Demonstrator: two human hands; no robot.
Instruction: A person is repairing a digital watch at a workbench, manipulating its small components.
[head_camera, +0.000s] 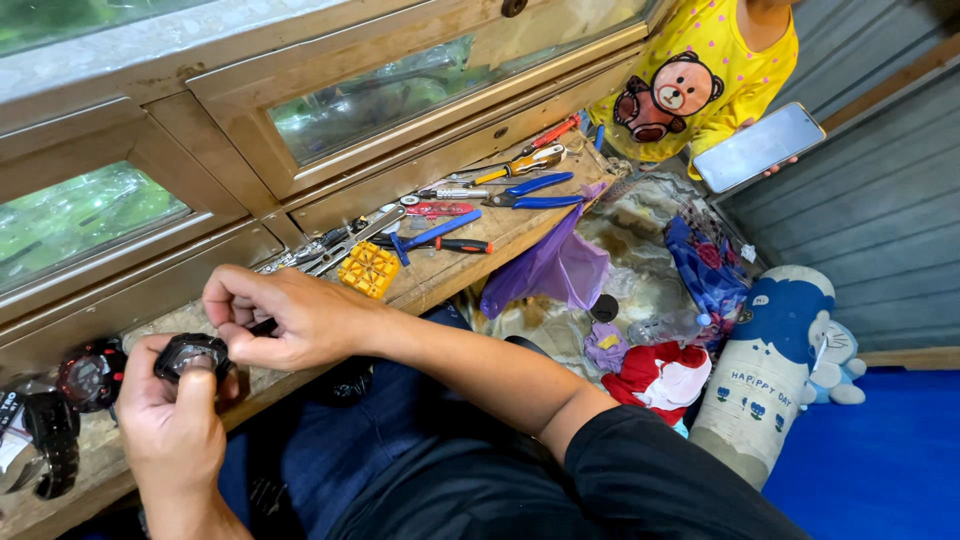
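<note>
While I look down over the worn wooden ledge (440, 275), my left hand (170, 425) is clenched around a black round plastic watch case (192, 353), held just above the ledge's near edge, its face turned up toward me. My right hand (290, 315) pinches a thin dark tool (264, 325) whose long axis runs across the view, tip pointing left at the case. Beside them lie two black digital watches (70, 400); farther along sit a yellow square block (368, 268) and blue-handled pliers (530, 192).
</note>
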